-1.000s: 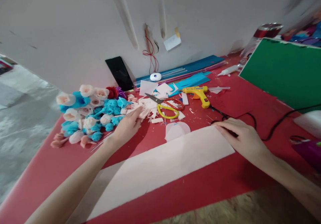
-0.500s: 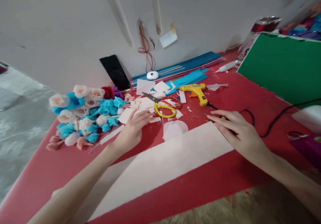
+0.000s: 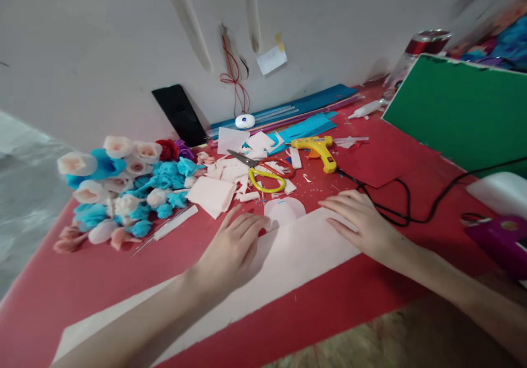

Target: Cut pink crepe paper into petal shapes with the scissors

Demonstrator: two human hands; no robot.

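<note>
A long pale strip of paper (image 3: pixel 284 269) lies slantwise across the red tabletop. My right hand (image 3: pixel 364 222) rests on its right end, fingers stretched out and thumb apart. Over the strip's upper edge is my left hand (image 3: pixel 233 247), open with loosely bent fingers; whether the fingertips touch the paper I cannot tell. Just beyond the strip, between the hands, lie rounded pale petal-shaped pieces (image 3: pixel 284 211), partly behind the strip's edge. Scissors (image 3: pixel 267 181) with one red and one yellow handle loop lie farther back, beside a folded pale paper piece (image 3: pixel 212 195).
Crepe paper flowers (image 3: pixel 142 187) crowd the left side. A yellow glue gun (image 3: pixel 319 148) lies at the back, its black cord (image 3: pixel 436 217) running right. A phone (image 3: pixel 180 115) leans on the wall. A green board (image 3: pixel 465 112) and a purple item (image 3: pixel 496 244) are at right.
My left hand has moved right and nearer, from beside the paper scraps to over the strip. My right hand has shifted left and flattened onto the strip's end. The view has shifted slightly.
</note>
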